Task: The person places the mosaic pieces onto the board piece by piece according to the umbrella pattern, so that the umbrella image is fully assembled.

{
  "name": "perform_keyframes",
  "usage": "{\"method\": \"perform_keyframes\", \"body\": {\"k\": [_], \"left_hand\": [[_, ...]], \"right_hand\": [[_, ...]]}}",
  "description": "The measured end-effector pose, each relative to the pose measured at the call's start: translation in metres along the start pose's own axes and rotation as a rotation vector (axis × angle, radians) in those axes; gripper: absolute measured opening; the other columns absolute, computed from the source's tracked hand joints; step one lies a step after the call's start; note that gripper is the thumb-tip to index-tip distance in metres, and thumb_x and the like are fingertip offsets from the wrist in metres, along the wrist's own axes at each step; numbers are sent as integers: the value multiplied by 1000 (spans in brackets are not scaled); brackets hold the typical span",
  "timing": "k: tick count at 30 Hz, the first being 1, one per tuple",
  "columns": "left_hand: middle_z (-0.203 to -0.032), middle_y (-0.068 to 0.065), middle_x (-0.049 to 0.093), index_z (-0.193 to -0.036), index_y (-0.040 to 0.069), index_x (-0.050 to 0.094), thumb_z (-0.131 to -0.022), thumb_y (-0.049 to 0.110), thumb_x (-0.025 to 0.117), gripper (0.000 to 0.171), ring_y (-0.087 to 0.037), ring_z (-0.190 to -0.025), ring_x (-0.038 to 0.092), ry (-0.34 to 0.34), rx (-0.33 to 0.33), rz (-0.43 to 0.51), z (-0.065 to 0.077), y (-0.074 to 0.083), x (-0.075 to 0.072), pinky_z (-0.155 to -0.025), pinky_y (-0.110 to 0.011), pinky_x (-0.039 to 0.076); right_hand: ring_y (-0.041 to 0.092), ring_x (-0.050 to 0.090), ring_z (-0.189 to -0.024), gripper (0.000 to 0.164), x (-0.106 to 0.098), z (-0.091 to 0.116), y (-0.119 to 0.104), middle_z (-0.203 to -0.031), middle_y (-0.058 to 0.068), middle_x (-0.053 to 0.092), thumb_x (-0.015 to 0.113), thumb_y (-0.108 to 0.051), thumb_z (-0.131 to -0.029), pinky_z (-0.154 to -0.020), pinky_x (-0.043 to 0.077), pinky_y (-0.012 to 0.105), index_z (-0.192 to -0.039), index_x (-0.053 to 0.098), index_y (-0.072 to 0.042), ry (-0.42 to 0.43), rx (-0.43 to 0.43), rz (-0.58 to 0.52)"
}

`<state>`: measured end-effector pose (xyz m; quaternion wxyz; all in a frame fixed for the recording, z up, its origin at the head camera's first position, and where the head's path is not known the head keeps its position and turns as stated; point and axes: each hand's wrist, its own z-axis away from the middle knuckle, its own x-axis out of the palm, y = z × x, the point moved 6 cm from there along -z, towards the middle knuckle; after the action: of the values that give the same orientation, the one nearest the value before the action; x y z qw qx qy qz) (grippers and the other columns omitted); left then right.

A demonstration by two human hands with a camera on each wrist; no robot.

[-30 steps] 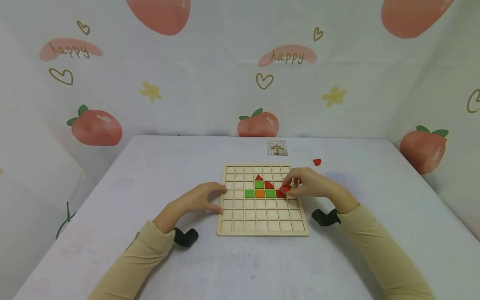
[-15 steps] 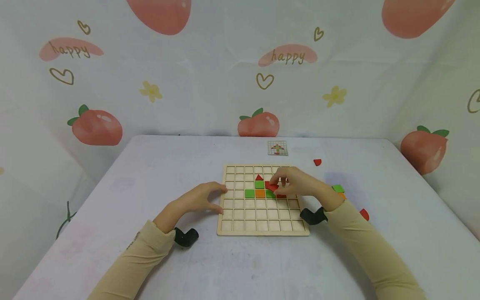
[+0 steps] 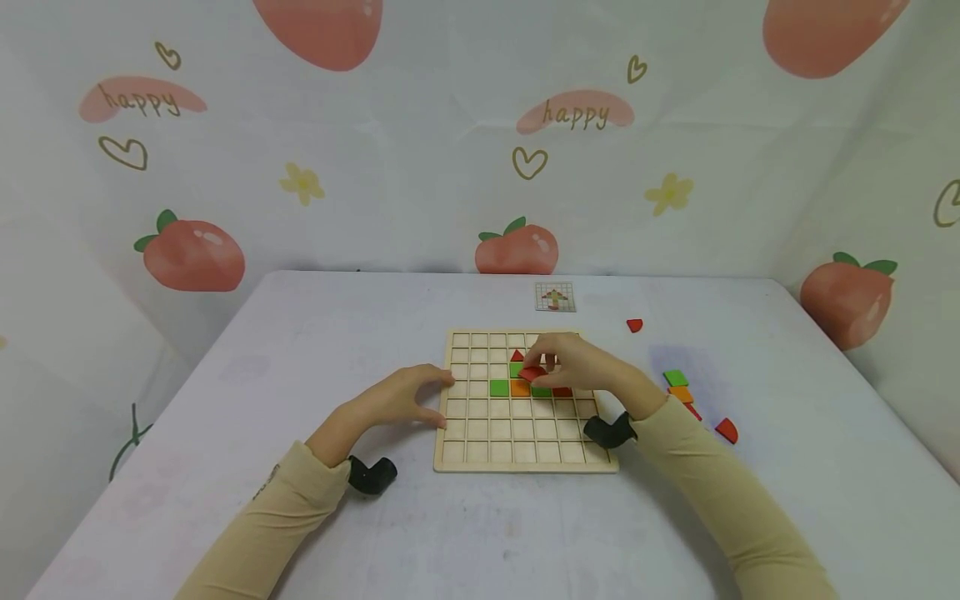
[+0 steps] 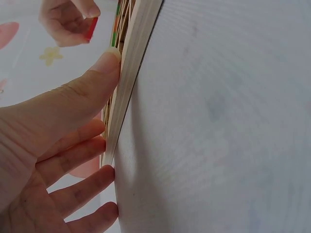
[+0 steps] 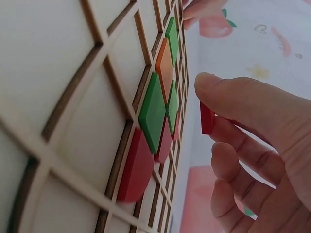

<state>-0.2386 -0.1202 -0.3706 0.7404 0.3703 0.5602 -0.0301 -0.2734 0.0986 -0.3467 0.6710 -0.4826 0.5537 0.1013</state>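
Observation:
A wooden grid board (image 3: 525,467) lies on the table, some of its squares filled with tiles. My left hand (image 3: 395,397) touches the board's left edge, thumb and fingers spread along it. My right hand (image 3: 581,360) pinches a red tile (image 3: 532,374) between thumb and index finger, raised over the board. Beneath and around it are an orange square tile (image 3: 520,388), green square tiles (image 3: 499,388) and a red triangle tile (image 3: 517,355). Another red tile (image 5: 136,170), with a rounded side, fills a square in the right wrist view. Part of the pattern is hidden behind the right hand.
Behind the board lies a small pattern card (image 3: 555,297). One loose red tile (image 3: 634,325) is at the back right. Beside the right forearm lie a green tile (image 3: 675,378), an orange tile (image 3: 681,393) and a rounded red tile (image 3: 727,430).
My right hand has moved left across the board with the red tile. Loose tiles at the right, earlier covered by the arm, now show. The left hand has stayed still.

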Motion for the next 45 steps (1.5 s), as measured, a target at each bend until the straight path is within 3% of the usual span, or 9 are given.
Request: {"method": "perform_keyframes", "body": {"k": [12, 20, 25, 32, 45], "left_hand": [[-137, -16, 51, -125, 3, 56, -75, 27, 77, 60, -34, -132, 43, -5, -15, 11, 0, -1, 1, -112, -47, 34], [-134, -15, 53, -124, 5, 57, -76, 42, 74, 63, -33, -130, 44, 19, 55, 30, -1, -5, 1, -110, -46, 37], [-135, -16, 52, -125, 3, 57, -76, 32, 76, 60, -34, -131, 43, -1, 5, 40, 0, 0, 0, -111, -48, 35], [-135, -15, 53, -125, 3, 56, -76, 28, 76, 59, -33, -130, 44, 0, 8, 3, 0, 1, 0, -110, -48, 36], [-136, -16, 52, -125, 3, 56, -76, 27, 77, 59, -33, -131, 43, -6, -5, 19, 0, 0, 0, -111, -47, 35]], "right_hand": [[15, 55, -74, 18, 6, -15, -6, -94, 6, 65, 71, -12, -82, -65, 48, 19, -99, 69, -5, -14, 8, 15], [15, 53, -74, 19, 9, -25, -5, -93, 4, 64, 71, -14, -83, -66, 45, 18, -100, 69, -8, -13, 32, 36], [15, 53, -76, 21, 9, -30, -9, -94, 5, 64, 70, -13, -83, -68, 48, 22, -102, 69, -6, -17, 30, 37], [15, 53, -76, 22, 11, -36, -11, -94, 7, 64, 69, -12, -84, -68, 48, 21, -103, 68, -4, -35, 31, 22], [18, 51, -76, 21, 16, -44, -9, -98, 9, 64, 68, -11, -85, -67, 44, 19, -105, 68, -4, -92, 69, 65]]}}
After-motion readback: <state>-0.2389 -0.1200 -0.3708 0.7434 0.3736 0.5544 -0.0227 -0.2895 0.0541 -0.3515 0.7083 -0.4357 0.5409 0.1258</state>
